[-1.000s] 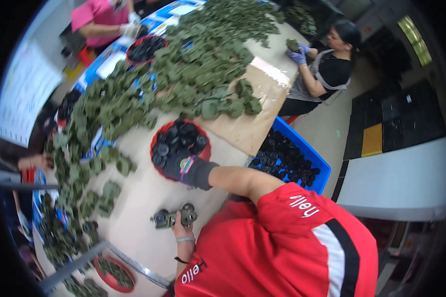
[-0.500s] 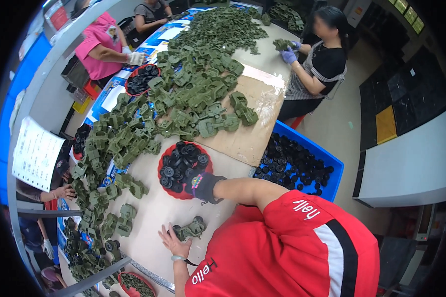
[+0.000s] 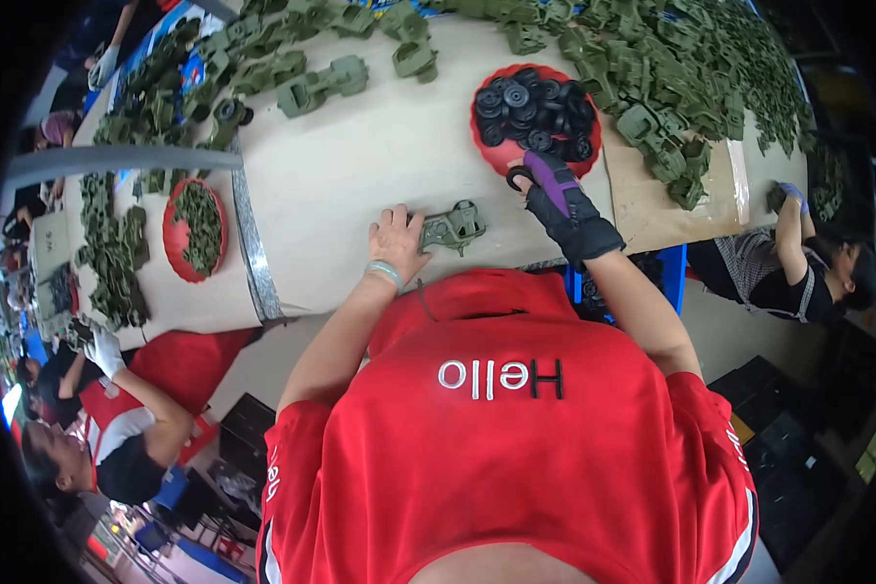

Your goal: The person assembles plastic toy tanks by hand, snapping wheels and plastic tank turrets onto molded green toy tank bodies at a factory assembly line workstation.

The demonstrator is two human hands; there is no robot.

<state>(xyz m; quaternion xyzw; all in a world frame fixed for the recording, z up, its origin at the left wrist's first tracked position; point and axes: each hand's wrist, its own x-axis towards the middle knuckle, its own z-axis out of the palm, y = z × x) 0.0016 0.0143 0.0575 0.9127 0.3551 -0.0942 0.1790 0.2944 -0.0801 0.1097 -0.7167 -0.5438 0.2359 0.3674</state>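
Note:
My bare left hand, with a bangle at the wrist, lies on the table and grips the near-left end of a green plastic toy vehicle body between thumb and fingers. My right hand wears a black and purple fingerless glove. It pinches a black toy wheel just at the near rim of a red scalloped bowl. Loose black wheels are heaped in that bowl. Part of the vehicle body's left end is hidden under my left fingers.
Green vehicle bodies lie along the far side, with a large pile to the right. Another red bowl of small green parts stands left, beyond a metal table edge strip. A blue bin is below the right edge. Co-workers sit either side.
The view has swung round. My right hand has drawn back from the wheels in the bowl with one wheel. My left hand, spread beside the vehicle body before, now grips its end.

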